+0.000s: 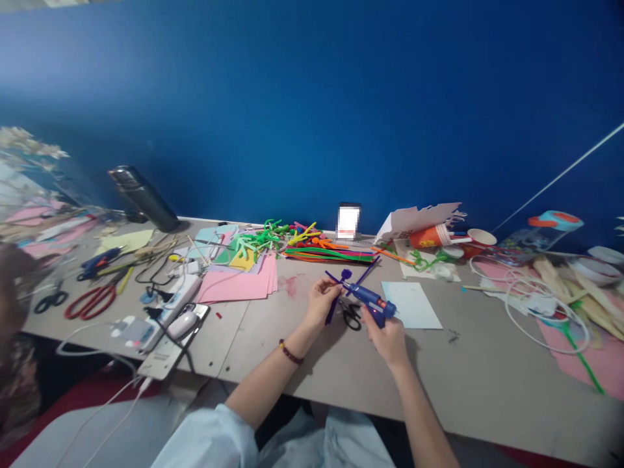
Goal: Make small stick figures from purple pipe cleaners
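Far left of the frame, on the grey tabletop (463, 377): small black-handled scissors (52, 299), then larger red-handled scissors (91, 303), with a second blue glue gun (100, 260) just above them among loose cords. Upper left, a dark steel bottle (143, 198) standing against the blue wall (312, 110). Lower left of centre, a white power strip (160, 351) with cords plugged in. Just right of it, a stack of pink paper (238, 286), and behind that, near the wall, a heap of colored pipe cleaners (331, 253).

Centre of the frame, a bare left forearm rising from the bottom edge, a dark bead bracelet (291, 353) at the wrist, and the left hand (322, 302) closed in a firm pinch on a purple pipe-cleaner figure (334, 292). Just beside it, the right hand (385, 338) clenched round the grip of a blue glue gun (370, 302), wrist angled inward, nozzle pointing left at the purple figure, small red light lit. Directly below, black scissors (351, 315) on the tabletop.

Right of the hands, a white sheet of paper (412, 305). Upper right, orange paper cups (429, 237) lying on their side. Further right, a coiled white cable (541, 312) and wooden sticks (575, 292) at the frame's edge.
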A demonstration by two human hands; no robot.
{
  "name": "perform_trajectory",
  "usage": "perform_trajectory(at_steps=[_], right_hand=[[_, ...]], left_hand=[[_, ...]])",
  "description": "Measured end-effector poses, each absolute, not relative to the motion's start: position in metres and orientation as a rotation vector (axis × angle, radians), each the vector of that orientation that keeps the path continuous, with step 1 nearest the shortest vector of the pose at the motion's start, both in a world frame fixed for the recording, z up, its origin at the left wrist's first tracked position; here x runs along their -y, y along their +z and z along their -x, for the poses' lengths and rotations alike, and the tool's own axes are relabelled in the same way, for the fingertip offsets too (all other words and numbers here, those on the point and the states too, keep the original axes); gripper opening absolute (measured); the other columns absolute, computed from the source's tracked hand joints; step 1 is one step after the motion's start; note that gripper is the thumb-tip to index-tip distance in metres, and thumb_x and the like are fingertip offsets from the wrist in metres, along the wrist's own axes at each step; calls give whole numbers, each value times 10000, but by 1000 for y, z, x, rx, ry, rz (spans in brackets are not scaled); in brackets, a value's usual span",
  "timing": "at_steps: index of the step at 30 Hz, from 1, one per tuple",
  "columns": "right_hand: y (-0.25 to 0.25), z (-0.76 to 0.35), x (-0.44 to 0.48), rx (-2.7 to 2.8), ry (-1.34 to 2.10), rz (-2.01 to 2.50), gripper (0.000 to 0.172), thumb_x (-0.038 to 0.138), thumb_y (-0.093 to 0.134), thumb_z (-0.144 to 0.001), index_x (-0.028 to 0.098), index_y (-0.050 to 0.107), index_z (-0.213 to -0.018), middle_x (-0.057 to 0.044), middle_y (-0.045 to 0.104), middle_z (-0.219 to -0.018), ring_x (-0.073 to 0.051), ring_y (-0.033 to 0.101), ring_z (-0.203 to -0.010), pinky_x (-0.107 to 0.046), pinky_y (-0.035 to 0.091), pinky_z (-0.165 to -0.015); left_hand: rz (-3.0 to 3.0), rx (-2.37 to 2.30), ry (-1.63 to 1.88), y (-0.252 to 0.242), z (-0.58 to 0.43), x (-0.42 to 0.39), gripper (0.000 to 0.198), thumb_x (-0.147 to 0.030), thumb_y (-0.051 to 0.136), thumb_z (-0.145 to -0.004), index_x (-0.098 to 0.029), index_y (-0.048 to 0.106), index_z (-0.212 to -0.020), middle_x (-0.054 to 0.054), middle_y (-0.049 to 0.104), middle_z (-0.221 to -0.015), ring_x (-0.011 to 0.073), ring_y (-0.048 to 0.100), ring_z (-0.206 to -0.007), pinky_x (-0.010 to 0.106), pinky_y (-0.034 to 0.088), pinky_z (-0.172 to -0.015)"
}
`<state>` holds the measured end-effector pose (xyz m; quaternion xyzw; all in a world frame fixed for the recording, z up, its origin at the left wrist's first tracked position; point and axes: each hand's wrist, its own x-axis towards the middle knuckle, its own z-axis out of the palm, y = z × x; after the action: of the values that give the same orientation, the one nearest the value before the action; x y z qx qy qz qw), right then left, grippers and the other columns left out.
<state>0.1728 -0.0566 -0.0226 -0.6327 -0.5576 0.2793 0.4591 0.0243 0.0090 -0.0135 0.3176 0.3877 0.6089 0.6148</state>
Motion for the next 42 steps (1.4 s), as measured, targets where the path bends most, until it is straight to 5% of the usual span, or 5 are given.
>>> perform_trajectory(at_steps=[11,22,28,34,42], right_hand=[[-21,-172,56,1461,527,1601,406,545,525,-807,179,638,-673,-78,655,-553,-207,621,-513,-272,460,-473],[-31,-171,56,1697,-41,1455,298,392,518,-868,151,679,-796,-86,688,-679,-194,654,-597,-255,483,-579],[-22,-173,58,1449,301,1609,395,521,552,-800,157,656,-689,-72,650,-571,-208,634,-547,-266,477,-538],[-10,-173,60,1189,840,1584,478,614,554,-749,164,621,-600,27,459,-358,-132,464,-355,-247,401,-434],[-4,-168,60,1156,907,1561,490,636,591,-701,167,594,-562,7,510,-383,-120,451,-354,-249,388,-432]], left_hand=[[-739,-891,1400,-15,-23,-10,258,-246,800,-574,-156,593,-701,-9,600,-665,107,594,-618,241,468,-655],[-740,-893,1391,-15,-24,-10,241,-233,782,-594,-148,591,-713,1,618,-682,115,601,-628,260,463,-679],[-695,-890,1370,-15,-21,-10,274,-251,791,-585,-152,585,-736,4,627,-671,123,611,-621,251,450,-637],[-651,-867,1331,-20,-21,-12,276,-247,791,-591,-146,588,-748,10,636,-661,119,613,-605,236,451,-615],[-669,-839,1318,-17,-23,-11,237,-209,784,-599,-142,603,-738,12,629,-660,120,611,-607,230,445,-608]])
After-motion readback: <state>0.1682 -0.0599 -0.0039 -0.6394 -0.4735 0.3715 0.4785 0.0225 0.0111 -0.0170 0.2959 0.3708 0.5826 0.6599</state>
